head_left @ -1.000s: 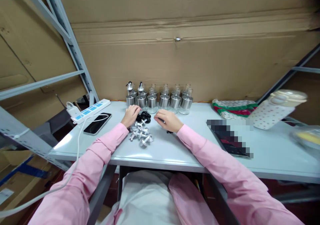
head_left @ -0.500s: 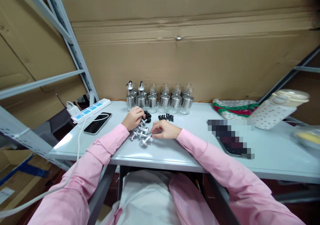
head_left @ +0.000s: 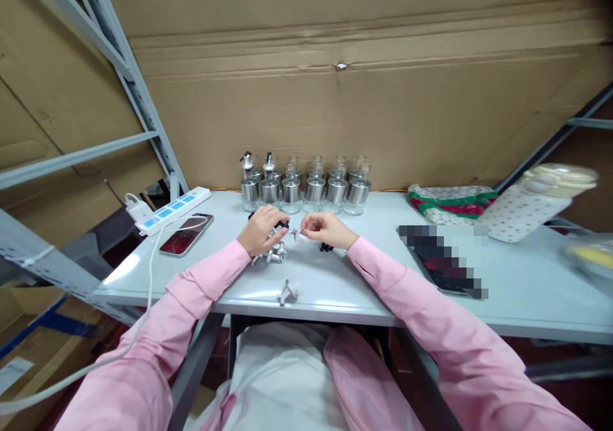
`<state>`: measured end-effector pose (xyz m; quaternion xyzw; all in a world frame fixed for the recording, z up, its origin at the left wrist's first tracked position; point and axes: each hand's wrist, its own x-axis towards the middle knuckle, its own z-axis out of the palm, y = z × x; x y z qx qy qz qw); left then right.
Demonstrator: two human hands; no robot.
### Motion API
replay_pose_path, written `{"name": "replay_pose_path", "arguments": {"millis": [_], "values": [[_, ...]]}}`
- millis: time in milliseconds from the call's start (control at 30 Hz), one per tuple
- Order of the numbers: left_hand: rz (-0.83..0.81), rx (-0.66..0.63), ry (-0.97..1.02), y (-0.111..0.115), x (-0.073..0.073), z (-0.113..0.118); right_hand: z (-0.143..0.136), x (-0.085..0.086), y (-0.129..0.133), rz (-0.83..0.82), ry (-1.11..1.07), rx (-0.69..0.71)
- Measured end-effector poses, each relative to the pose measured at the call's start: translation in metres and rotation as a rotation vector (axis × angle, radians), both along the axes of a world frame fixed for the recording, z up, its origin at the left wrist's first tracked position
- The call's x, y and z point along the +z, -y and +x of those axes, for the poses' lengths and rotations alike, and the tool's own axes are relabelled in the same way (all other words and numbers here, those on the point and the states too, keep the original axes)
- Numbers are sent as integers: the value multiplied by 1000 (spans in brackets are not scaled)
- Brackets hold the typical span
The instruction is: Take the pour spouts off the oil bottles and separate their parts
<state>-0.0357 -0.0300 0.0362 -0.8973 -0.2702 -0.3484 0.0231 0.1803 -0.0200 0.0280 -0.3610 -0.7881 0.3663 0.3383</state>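
My left hand (head_left: 263, 230) is closed round a small black part (head_left: 281, 225), close to the spout pile. Facing it, my right hand (head_left: 329, 229) pinches a small silver and clear spout piece (head_left: 299, 234) between thumb and fingers. Several silver spouts (head_left: 274, 253) lie partly under my left hand, and a separate pair of spouts (head_left: 288, 292) rests near the table's front edge. Small black pieces (head_left: 326, 247) show just below my right hand. Behind stand rows of glass bottles with steel bands (head_left: 314, 190); two at the left carry pourers (head_left: 269, 163).
A white power strip (head_left: 175, 210) and a phone (head_left: 186, 235) lie on the left, with a white cable. On the right are a patterned cloth (head_left: 450, 204), a dotted bottle (head_left: 527, 207) and a blurred-out dark object (head_left: 443, 262). Cardboard (head_left: 335, 112) stands behind.
Both hands have moved toward each other, my right hand lifting a silver piece from the pile. A pair of spouts now lies apart, nearer the front edge. The left phone's screen has lit up.
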Motion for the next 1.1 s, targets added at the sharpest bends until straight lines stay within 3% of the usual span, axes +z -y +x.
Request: {"name": "replay_pose_path", "arguments": {"millis": [100,200,333,467,567,767,933,1100], "values": [[1,-132,113,27,1,1,2,0,-2,40,-33,-46],[93,-379,-94,58,-6,3,4,-1,-5,62,-56,-72],[178,-320,-361,74,-21,8,3,-1,-5,81,-63,-79],[154,-225,-481,61,-23,10,2,2,-2,97,-69,-81],[143,-220,-452,50,-18,12,3,4,-2,97,-92,-93],[-78,101,143,26,-7,35,3,7,4,296,-138,-258],[6,79,55,3,-8,44,-1,6,11,456,-116,-307],[134,27,-9,-6,-14,31,-2,9,16,505,-103,-197]]}}
